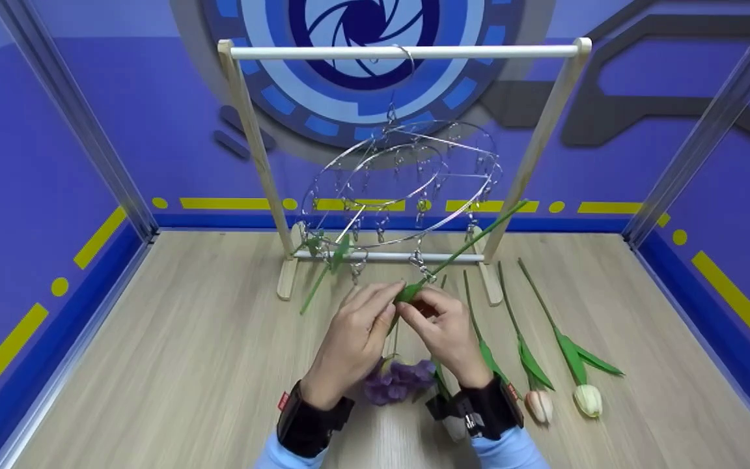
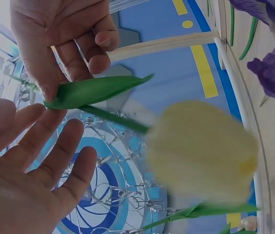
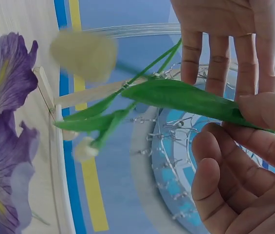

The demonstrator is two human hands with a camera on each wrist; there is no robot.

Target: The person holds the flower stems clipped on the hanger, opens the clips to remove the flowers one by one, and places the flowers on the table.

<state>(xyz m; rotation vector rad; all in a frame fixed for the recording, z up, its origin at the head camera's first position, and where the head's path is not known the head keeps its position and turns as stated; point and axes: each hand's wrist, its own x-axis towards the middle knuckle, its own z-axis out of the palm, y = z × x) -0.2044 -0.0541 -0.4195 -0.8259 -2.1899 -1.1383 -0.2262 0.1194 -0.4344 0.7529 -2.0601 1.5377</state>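
Observation:
My right hand pinches a green leaf of a tulip between thumb and index finger, its other fingers loosely bent. The fingers of my left hand lie fairly straight, their tips touching the leaf's base. The tulip's stem slants up to the right past a metal clip. Its blurred cream bloom hangs low in both wrist views; in the head view my hands hide it. The clip belongs to an oval wire hanger, tilted on its hook.
A wooden rack carries the hanger. Green leaves hang at its left side. A purple flower is below my hands. Several tulips lie at right, including a cream one and a pinkish one. Blue panels enclose the table.

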